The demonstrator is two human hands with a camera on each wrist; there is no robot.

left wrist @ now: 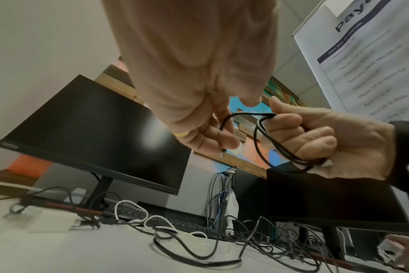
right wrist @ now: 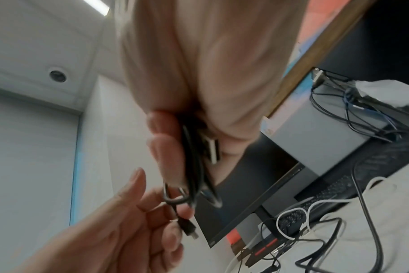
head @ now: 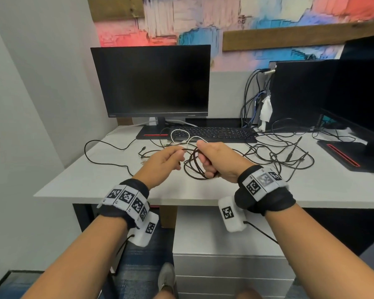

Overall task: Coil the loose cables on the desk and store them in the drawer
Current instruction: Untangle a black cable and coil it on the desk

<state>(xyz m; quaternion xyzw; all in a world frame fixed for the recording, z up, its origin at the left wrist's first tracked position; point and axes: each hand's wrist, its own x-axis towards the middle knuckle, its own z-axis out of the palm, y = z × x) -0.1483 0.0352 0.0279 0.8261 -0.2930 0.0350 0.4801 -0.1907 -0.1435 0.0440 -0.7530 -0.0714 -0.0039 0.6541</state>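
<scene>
I see my right hand (head: 216, 160) curled tight around a black cable (head: 194, 167) that is wound into a few loops. The loops hang down from my fist, just above the desk (head: 91, 182). In the right wrist view a flat plug (right wrist: 211, 147) sits inside that fist, pressed against the loops.

My left hand (head: 164, 160) is at 9 o'clock from the right one, very close to it. Its thumb and fingers pinch the loose end of the same black cable. In the right wrist view the small plug at that end (right wrist: 189, 229) sticks out below the fingers. A short bit of cable runs between my two hands.

More cables lie loose on the desk. A white cable (head: 181, 137) curls at 12 o'clock from my hands, just in front of the keyboard (head: 214, 133). A big tangle of black cables (head: 289, 154) lies at 3 o'clock from my hands. One long thin black cable (head: 99, 156) loops at 9 o'clock, near the left edge of the desk.

A dark monitor (head: 151, 80) stands behind the keyboard at 12 o'clock. A second monitor (head: 363, 91) is far off at 2 o'clock. A grey drawer unit (head: 229, 268) stands under the desk at 6 o'clock from my hands, and its drawers look closed.
</scene>
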